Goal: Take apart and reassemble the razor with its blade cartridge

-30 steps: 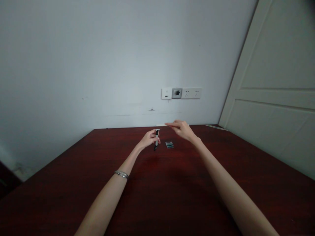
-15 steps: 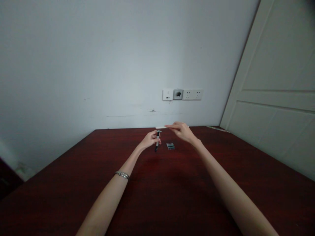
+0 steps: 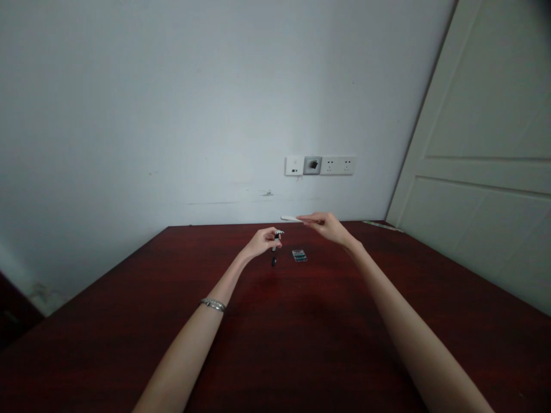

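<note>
My left hand (image 3: 262, 243) is closed round the handle of a razor (image 3: 275, 243), held upright with its pale crosswise head on top and its black end pointing down. To the right and slightly higher, my right hand (image 3: 328, 226) pinches a slim white stick (image 3: 290, 218), which points left above the razor's head. The stick and the razor look apart. Its exact kind is too small to make out. Between and below the hands, a small clear pack (image 3: 299, 256) with dark contents lies on the table.
A dark red wooden table (image 3: 275, 344) reaches back to the pale wall (image 3: 172, 115). Wall sockets (image 3: 338, 165) sit above its back edge. A thin pale strip (image 3: 383, 226) lies at the back right corner, beside a white panelled door (image 3: 486, 172).
My right hand has moved a little to the right, and the white stick with it, now tilted. The left hand still holds the razor at almost the same spot.
</note>
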